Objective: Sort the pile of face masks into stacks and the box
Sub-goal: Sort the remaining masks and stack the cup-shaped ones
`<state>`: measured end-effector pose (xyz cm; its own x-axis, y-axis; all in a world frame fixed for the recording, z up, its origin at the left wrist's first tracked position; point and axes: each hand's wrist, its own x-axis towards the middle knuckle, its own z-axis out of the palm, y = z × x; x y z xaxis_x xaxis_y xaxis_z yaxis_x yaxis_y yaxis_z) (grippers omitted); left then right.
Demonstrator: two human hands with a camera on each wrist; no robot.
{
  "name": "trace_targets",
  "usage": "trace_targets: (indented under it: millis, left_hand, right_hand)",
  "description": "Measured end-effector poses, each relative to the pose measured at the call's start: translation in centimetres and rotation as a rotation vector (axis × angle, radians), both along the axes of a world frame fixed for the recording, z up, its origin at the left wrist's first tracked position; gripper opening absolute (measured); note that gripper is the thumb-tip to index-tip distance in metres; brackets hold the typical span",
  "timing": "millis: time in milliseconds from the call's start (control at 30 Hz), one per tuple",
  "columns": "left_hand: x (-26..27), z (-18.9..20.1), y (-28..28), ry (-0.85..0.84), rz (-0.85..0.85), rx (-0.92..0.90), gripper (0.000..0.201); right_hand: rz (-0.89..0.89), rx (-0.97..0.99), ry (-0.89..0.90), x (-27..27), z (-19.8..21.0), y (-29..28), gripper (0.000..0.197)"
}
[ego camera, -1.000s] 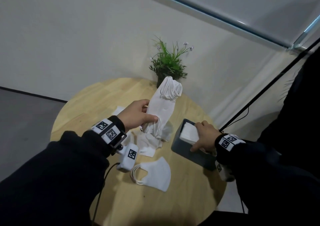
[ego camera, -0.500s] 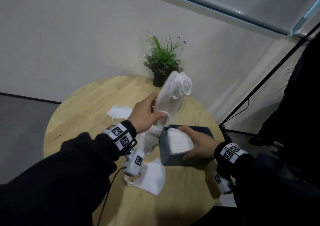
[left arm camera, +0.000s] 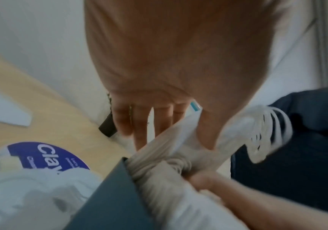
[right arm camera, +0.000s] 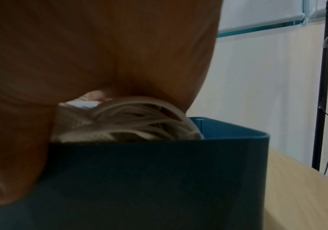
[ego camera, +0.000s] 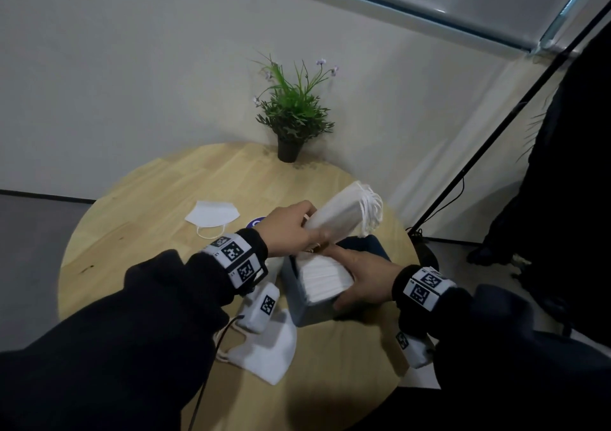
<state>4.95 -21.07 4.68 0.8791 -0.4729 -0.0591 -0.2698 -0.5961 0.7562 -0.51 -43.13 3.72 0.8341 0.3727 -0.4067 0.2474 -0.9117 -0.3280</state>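
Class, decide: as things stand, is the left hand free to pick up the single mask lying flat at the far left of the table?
Probably not yet. The left hand grips a stack of masks over the box. The path to the single mask looks open, but its grip is occupied.

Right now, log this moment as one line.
left hand: grips mask stack over box | right hand: holds box, fingers on packed masks | loose masks remain on table
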Motion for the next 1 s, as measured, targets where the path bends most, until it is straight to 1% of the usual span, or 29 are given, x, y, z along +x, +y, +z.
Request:
trace_targets:
  millis: [67, 133, 200, 233, 300, 367, 467, 500, 533, 567, 600, 633, 667, 733, 800, 833, 900, 933, 1000]
  left_hand:
    - [-0.1, -0.3, -0.1, -0.092, 0.032, 0.046, 0.024]
    - [-0.1, -0.7, -0.1, -0.125, 0.06, 0.045, 0.028]
    - [-0.2, -1.0, -0.2, -0.183, 0.056, 0.076, 0.03]
    - [-0.2, -1.1, -0.3, -0.224, 0.043, 0.12, 0.03]
    - [-0.4, -1.5, -0.8, -0.307, 0.001, 0.259, 0.034]
    - [-0.4, -1.6, -1.4, -0.347, -0.026, 0.369, 0.029]
    - [-0.4, -1.3, -2.2, -0.405, -0.071, 0.484, 0.017]
    - [-0.6, -1.1, -2.4, -0.446, -0.082, 0.523, 0.012]
    - [-0.8, -0.9, -2.5, -0.488, -0.091, 0.554, 0.009]
    - [-1.0, -0.8, -2.7, -0.517, -0.094, 0.578, 0.013]
    - [-1.1, -0.7, -2.7, -0.525, -0.098, 0.588, 0.017]
    - [-1.2, -0.7, -2.7, -0.516, -0.098, 0.589, 0.019]
    - [-1.2, -0.8, -2.7, -0.501, -0.097, 0.581, 0.019]
    - [-1.3, -0.9, -2.6, -0.459, -0.093, 0.536, 0.019]
    - [-1.2, -1.0, -2.4, -0.421, -0.082, 0.44, 0.03]
    - [-1.1, -1.0, -2.3, -0.394, -0.078, 0.39, 0.033]
    - [-0.8, -0.9, -2.0, -0.387, -0.095, 0.351, 0.028]
    - [-0.7, -0.8, -1.9, -0.393, -0.109, 0.376, 0.022]
    - [-0.8, -0.6, -1.9, -0.386, -0.139, 0.473, 0.021]
  right_hand:
    - [0.007, -0.001, -0.005, 0.0, 0.0, 0.0, 0.101]
    - [0.001, 0.027, -0.035, -0.4, 0.0, -0.2, 0.102]
    - [-0.038, 0.128, -0.092, -1.2, 0.1, -0.6, 0.102]
    - [-0.062, 0.181, -0.128, -1.7, 0.2, -0.8, 0.101]
    - [-0.101, 0.223, -0.217, -2.7, 0.7, -1.6, 0.089]
    - [-0.146, 0.22, -0.378, -3.6, 1.4, -2.2, 0.07]
    - [-0.153, 0.231, -0.789, -3.9, 3.3, -2.2, 0.046]
    - [-0.155, 0.216, -0.887, -3.6, 4.2, -1.9, 0.04]
    - [-0.154, 0.182, -0.942, -2.9, 5.0, -1.3, 0.037]
    - [-0.134, 0.124, -0.958, -2.1, 5.9, -0.7, 0.043]
    - [-0.091, 0.043, -0.923, -1.0, 6.6, -0.2, 0.052]
    - [-0.045, -0.06, -0.849, 0.1, 7.1, 0.2, 0.057]
    - [-0.005, -0.157, -0.75, 1.3, 7.4, 0.7, 0.056]
    - [0.035, -0.299, -0.559, 3.2, 7.5, 1.2, 0.044]
    - [0.007, -0.404, -0.441, 4.4, 7.3, 1.0, 0.034]
    - [-0.017, -0.434, -0.417, 4.7, 7.1, 0.7, 0.03]
    - [-0.07, -0.425, -0.384, 5.1, 6.4, -0.3, 0.023]
    - [-0.095, -0.412, -0.369, 5.2, 5.7, -1.0, 0.02]
    - [-0.118, -0.407, -0.389, 5.3, 3.6, -2.1, 0.016]
